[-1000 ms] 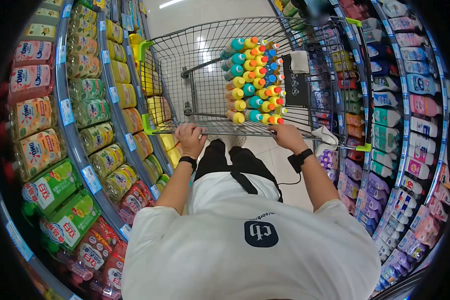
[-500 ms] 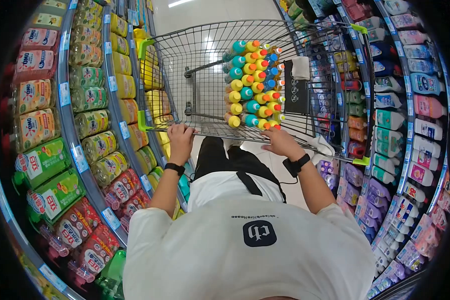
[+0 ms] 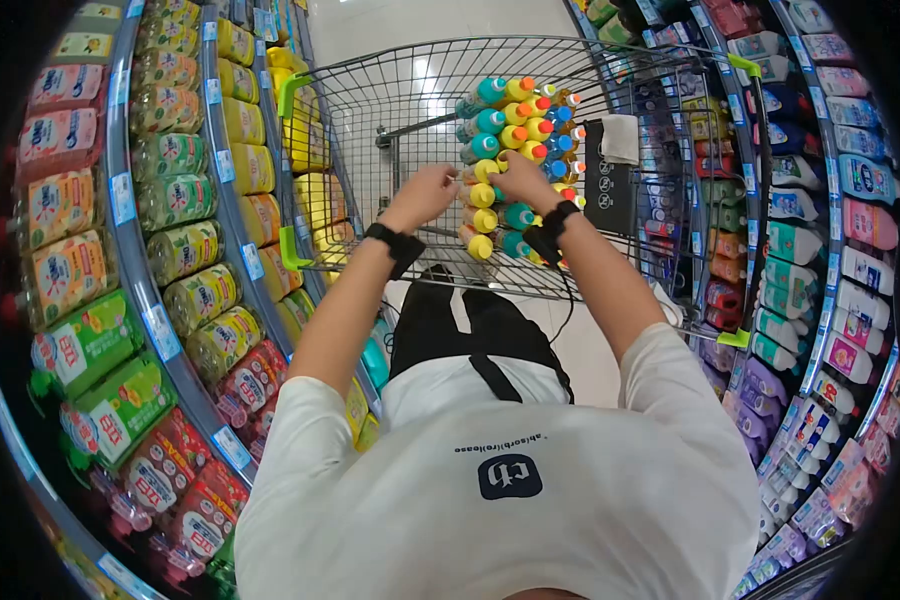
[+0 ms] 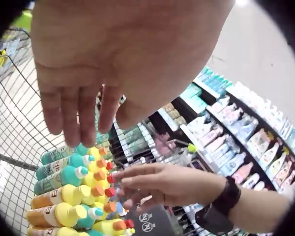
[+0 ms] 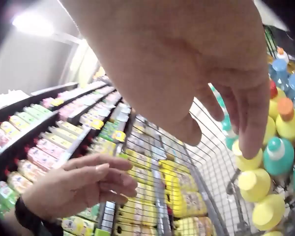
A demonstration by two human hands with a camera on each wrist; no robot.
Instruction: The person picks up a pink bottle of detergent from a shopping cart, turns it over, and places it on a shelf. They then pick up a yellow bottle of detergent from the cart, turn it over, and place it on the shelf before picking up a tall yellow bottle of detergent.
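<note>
Fingers of right hand extended, touching yellow-capped bottle; left hand loose beside stack.

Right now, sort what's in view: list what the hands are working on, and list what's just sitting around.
In hand: bottles stacked in the cart; left hand and right hand reaching over them, neither with a grip yet.

Sitting around: shelf goods left and right; black bag; white cloth.

A narrow shop aisle runs away between tall shelving. The left shelves carry rows of yellow, green and red packs behind pale price strips; the right shelves hold white, pink and blue bottles. The pale glossy floor reflects ceiling light far ahead.
</note>
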